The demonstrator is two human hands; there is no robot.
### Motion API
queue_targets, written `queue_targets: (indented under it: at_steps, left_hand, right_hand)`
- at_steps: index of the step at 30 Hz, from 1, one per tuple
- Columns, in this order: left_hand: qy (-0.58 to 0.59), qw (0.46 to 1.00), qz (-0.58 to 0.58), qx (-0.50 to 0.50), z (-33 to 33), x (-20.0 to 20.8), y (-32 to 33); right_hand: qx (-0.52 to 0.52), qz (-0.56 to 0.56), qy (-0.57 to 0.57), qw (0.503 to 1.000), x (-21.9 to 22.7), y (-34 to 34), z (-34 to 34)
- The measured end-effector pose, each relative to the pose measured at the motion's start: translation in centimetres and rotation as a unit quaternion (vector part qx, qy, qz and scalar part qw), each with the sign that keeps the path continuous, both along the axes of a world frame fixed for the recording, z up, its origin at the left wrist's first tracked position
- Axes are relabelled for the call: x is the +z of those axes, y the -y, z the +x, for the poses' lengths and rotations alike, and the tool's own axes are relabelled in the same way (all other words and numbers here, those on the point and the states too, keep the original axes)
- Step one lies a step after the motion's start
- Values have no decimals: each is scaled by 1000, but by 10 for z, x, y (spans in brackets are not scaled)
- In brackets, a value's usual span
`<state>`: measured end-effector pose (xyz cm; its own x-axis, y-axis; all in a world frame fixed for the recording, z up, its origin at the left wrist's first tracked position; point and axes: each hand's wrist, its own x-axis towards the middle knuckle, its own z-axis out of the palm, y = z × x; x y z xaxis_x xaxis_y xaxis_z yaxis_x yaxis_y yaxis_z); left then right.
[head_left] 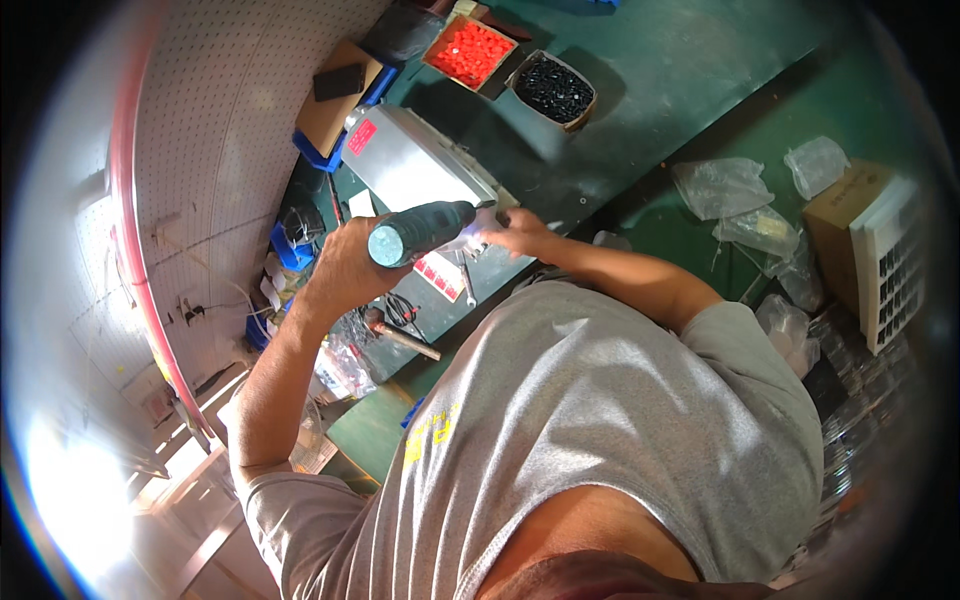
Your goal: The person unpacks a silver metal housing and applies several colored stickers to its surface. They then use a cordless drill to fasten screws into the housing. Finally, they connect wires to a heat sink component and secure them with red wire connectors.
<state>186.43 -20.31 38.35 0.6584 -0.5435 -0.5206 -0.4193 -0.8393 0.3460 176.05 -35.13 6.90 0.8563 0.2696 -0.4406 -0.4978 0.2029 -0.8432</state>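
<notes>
The green counter point(655, 95) carries a silver metal box point(415, 165), at whose near end a teal power drill point(425, 232) sits, wrapped by the fingers of the left hand point(350, 262), and tilting could make it skid into the right hand point(522, 235), whose bent fingers' hold I cannot tell.

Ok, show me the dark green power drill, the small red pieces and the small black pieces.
Dark green power drill point(424, 231): head view, middle of body.
Small red pieces point(469, 56): head view, middle of heap.
Small black pieces point(553, 88): head view, middle of heap.
</notes>
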Motion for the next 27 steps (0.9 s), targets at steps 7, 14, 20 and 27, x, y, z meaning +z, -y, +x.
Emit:
queue_targets:
  at_steps: [7, 14, 20, 27]
  left_hand:
    - [-5, 998, 17, 55, -6, -2, -9]
    - [-52, 993, -13, 107, -13, 8, -5]
    - [-92, 979, -91, 155, -24, 10, -9]
    - [-28, 961, -180, 209, -37, 37, -54]
  right_hand:
    - [-151, -93, 147, 973, 6, 6, 2]
    - [-156, -51, 151, 975, 1, 11, 5]
    - [-169, -180, 270, 931, 8, 20, 10]
    - [-142, -281, 264, 912, -44, 50, 34]
